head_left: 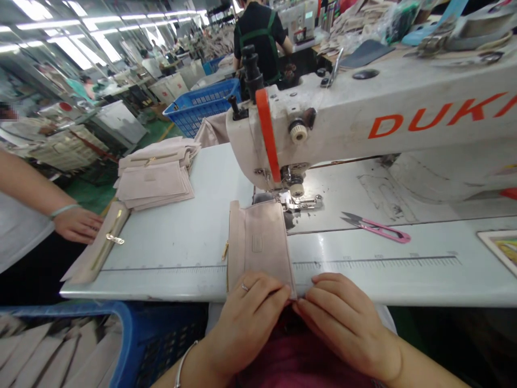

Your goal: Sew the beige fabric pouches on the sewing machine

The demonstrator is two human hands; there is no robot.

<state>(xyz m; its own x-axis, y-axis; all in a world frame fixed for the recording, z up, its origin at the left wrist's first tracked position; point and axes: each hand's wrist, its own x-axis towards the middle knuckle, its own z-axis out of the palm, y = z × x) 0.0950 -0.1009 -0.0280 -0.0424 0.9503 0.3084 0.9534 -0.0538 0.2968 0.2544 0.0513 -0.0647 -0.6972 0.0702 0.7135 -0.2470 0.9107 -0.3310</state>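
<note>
A beige leather piece with a zipper (pixel 258 245) lies flat on the white sewing table (pixel 181 242), its far end under the presser foot (pixel 297 200) of the white sewing machine (pixel 383 118). My left hand (pixel 246 315) and my right hand (pixel 343 318) both pinch the piece's near edge at the table's front, fingertips close together.
Pink thread snips (pixel 377 226) lie right of the needle. A stack of beige pieces (pixel 155 172) sits at the table's left, with a zippered strip (pixel 100 245) near a co-worker's hand (pixel 76 223). Blue baskets (pixel 121 334) stand at lower left and behind (pixel 202 105).
</note>
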